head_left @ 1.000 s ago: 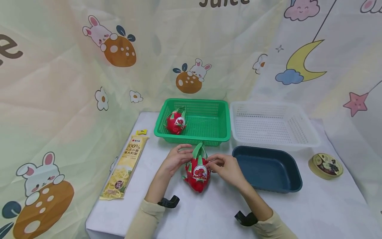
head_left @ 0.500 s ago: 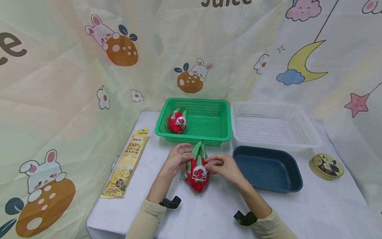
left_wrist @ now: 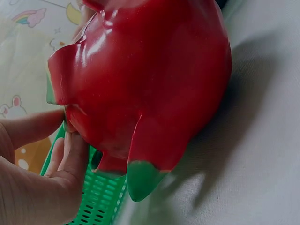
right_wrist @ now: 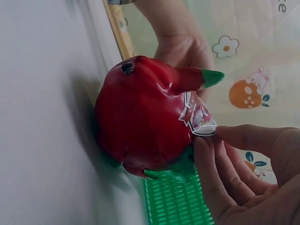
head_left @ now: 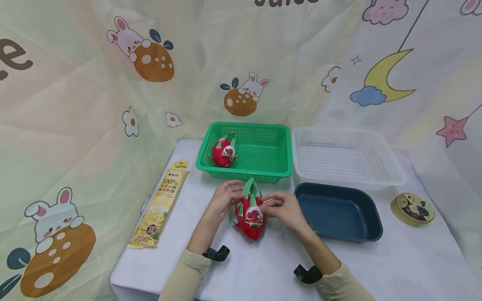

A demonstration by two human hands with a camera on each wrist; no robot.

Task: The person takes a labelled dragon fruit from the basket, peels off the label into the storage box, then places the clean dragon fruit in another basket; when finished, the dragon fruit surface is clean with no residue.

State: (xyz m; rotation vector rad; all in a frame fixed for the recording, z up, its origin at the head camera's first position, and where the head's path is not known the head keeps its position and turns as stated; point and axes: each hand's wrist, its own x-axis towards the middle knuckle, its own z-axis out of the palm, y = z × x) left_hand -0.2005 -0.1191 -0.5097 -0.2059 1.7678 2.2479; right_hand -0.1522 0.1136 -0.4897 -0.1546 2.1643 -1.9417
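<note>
A red dragon fruit [head_left: 251,228] with green-tipped scales and long green leaves is between both hands, low over the white cloth, its leaves toward the green basket. On its upper face is a round white-and-red sticker [right_wrist: 199,117]. My left hand [head_left: 223,200] holds the fruit's left side near the leaves, thumb and fingers closed at a scale in the left wrist view. From the other side my right hand [head_left: 285,210] pinches the sticker's edge between thumb and index finger. A second dragon fruit [head_left: 222,158] with a similar sticker lies in the left part of the green basket [head_left: 244,172].
A white basket [head_left: 350,180] stands beside the green one, with a dark blue tray [head_left: 339,213] before it. A round tin [head_left: 412,209] is at far right. The pasta packet [head_left: 160,209] and a small yellow wrapped piece [head_left: 180,164] lie along the left edge.
The dragon fruit's lower end has swung slightly to the right. Both hands have stayed at nearly the same places on it; the rest of the table is unchanged.
</note>
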